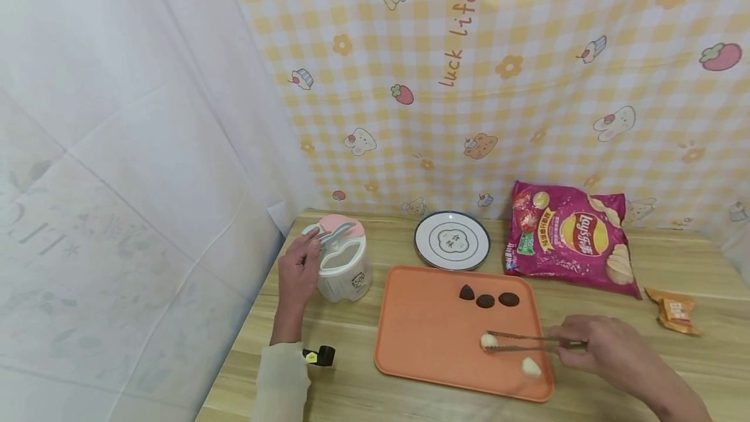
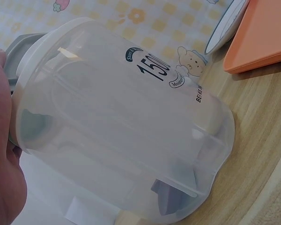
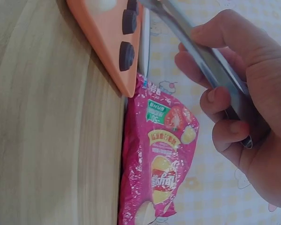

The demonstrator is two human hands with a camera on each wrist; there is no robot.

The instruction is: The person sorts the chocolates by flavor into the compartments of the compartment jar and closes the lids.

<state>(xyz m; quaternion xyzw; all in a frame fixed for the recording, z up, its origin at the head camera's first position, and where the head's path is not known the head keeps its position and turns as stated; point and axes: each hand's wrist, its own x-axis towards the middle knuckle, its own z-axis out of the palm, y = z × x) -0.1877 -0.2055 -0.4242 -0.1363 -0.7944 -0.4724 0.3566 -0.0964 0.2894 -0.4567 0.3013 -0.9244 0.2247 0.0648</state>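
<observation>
My left hand point(image 1: 299, 272) grips the rim and grey lid handle of a translucent plastic storage canister point(image 1: 346, 284), marked 1500, with a pink patch on top. The left wrist view has a purple-grey piece point(image 2: 171, 197) low in the canister point(image 2: 131, 108). My right hand point(image 1: 609, 353) holds metal tongs point(image 1: 521, 342), also plain in the right wrist view. On the orange tray point(image 1: 422, 331), their tips stand around a small cream-white piece point(image 1: 487, 342); whether they pinch it I cannot tell. Another white piece point(image 1: 530, 367) lies near the tray's right corner. Several dark brown chocolate-like pieces point(image 1: 485, 301) lie towards the back.
A white plate point(image 1: 418, 239) with a dark rim stands behind the tray. A purple Lay's chip bag point(image 1: 568, 236) leans at the back right, and a small orange packet point(image 1: 674, 310) lies beside it. A checked cloth point(image 1: 422, 116) hangs behind the wooden table point(image 1: 351, 376).
</observation>
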